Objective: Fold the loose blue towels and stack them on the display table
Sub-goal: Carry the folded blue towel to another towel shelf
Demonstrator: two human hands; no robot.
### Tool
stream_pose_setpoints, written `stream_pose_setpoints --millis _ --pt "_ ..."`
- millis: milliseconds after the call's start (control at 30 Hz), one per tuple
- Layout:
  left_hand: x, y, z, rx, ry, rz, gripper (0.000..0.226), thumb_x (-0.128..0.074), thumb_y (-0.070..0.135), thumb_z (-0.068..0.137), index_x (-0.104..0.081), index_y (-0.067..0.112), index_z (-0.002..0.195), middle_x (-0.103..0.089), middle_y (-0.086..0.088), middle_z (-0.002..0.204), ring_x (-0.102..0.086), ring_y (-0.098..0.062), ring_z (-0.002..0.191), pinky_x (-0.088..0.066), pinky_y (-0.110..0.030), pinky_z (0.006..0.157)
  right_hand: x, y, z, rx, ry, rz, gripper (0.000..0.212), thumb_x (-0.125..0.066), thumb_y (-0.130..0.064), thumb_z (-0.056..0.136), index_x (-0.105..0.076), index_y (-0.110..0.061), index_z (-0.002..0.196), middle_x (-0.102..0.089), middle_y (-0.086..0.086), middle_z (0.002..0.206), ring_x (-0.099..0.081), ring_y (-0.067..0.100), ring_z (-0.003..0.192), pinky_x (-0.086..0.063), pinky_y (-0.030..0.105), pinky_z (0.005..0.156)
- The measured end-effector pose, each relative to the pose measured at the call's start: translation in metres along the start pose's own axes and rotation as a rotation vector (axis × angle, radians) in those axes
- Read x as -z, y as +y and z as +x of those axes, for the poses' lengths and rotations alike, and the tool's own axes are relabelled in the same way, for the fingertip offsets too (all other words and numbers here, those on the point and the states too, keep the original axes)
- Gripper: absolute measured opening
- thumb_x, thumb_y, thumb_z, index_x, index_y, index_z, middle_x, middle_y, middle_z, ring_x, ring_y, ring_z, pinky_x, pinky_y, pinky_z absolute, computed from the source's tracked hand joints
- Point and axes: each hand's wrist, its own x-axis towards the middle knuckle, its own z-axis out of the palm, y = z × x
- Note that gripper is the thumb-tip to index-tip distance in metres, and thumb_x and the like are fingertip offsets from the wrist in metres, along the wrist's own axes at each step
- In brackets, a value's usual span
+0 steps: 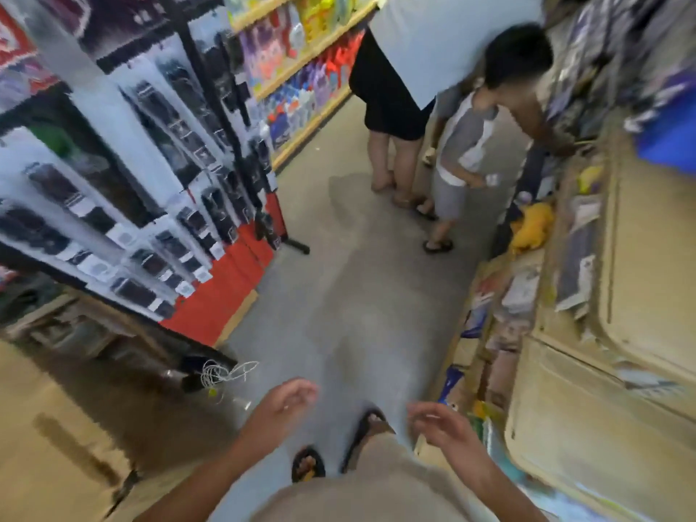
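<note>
No blue towels plainly in view; only a blurred blue mass (670,137) at the upper right of the frame, too smeared to call cloth. Probably soft, light and limp, hardly slippery: best pinched at two corners along one hem. Left hand (286,403) and right hand (437,421) low in the frame over the aisle floor (339,295), fingers (303,389) loosely spread, holding nothing.

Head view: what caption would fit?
Left hand and right hand open, empty, over a shop aisle; two people ahead.
</note>
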Motion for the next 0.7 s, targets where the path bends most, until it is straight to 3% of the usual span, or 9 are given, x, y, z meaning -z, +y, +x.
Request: stream_pose_setpoints --millis 167,333,467,567,633,700 --pt "-0.016 0.051 0.100 -0.048 -0.144 0.077 0.013 -0.060 0.006 0.100 -0.070 0.015 0.101 -0.073 0.011 0.086 -0.063 0.004 0.081 -0.046 -0.016 0.075 0.029 -0.033 0.063 -0.029 0.092 0.128 0.013 -0.074 -0.014 0.093 -0.077 -0.022 0.103 -0.077 -0.004 0.100 -0.071 0.010 0.098 -0.053 0.032 0.093" --pt "-0.035 0.080 0.166 0.015 -0.146 0.123 0.026 -0.061 0.002 0.098 -0.074 0.024 0.097 -0.076 0.005 0.095 -0.066 -0.003 0.081 -0.048 -0.014 0.070 0.079 -0.101 0.156 0.044 0.059 0.169 0.017 -0.067 0.004 0.092 -0.072 -0.010 0.101 -0.075 0.007 0.100 -0.069 0.006 0.087 -0.052 0.017 0.084" --pt "-0.058 0.138 0.230 -0.023 -0.169 0.194 0.041 -0.062 0.005 0.098 -0.073 0.044 0.093 -0.076 0.006 0.100 -0.067 0.000 0.081 -0.049 -0.016 0.069 0.132 -0.164 0.213 0.145 0.069 0.077 0.019 -0.065 0.002 0.095 -0.068 -0.001 0.113 -0.070 0.011 0.107 -0.064 0.013 0.094 -0.051 0.013 0.080" --pt "-0.088 0.202 0.277 -0.079 -0.237 0.260 0.030 -0.064 0.015 0.096 -0.074 0.044 0.094 -0.076 0.006 0.100 -0.067 -0.001 0.079 -0.052 -0.020 0.071 0.171 -0.193 0.228 0.166 0.135 0.082 0.020 -0.066 -0.004 0.097 -0.068 -0.005 0.116 -0.070 0.009 0.114 -0.066 0.013 0.104 -0.051 0.018 0.088" --pt "-0.115 0.246 0.313 -0.139 -0.326 0.300 0.019 -0.065 0.020 0.097 -0.074 0.037 0.101 -0.075 0.006 0.105 -0.069 -0.008 0.093 -0.053 -0.024 0.082 0.196 -0.207 0.230 0.182 0.178 0.075 0.022 -0.069 -0.009 0.096 -0.069 -0.012 0.118 -0.069 0.003 0.120 -0.065 0.008 0.110 -0.051 0.022 0.097" --pt "-0.147 0.296 0.350 -0.243 -0.463 0.355 0.017 -0.062 0.020 0.100 -0.071 0.033 0.107 -0.073 0.016 0.109 -0.068 -0.002 0.101 -0.050 -0.014 0.086 0.225 -0.220 0.229 0.209 0.234 0.095 0.022 -0.072 -0.015 0.095 -0.070 -0.021 0.116 -0.067 -0.006 0.121 -0.063 -0.004 0.109 -0.050 0.014 0.093"
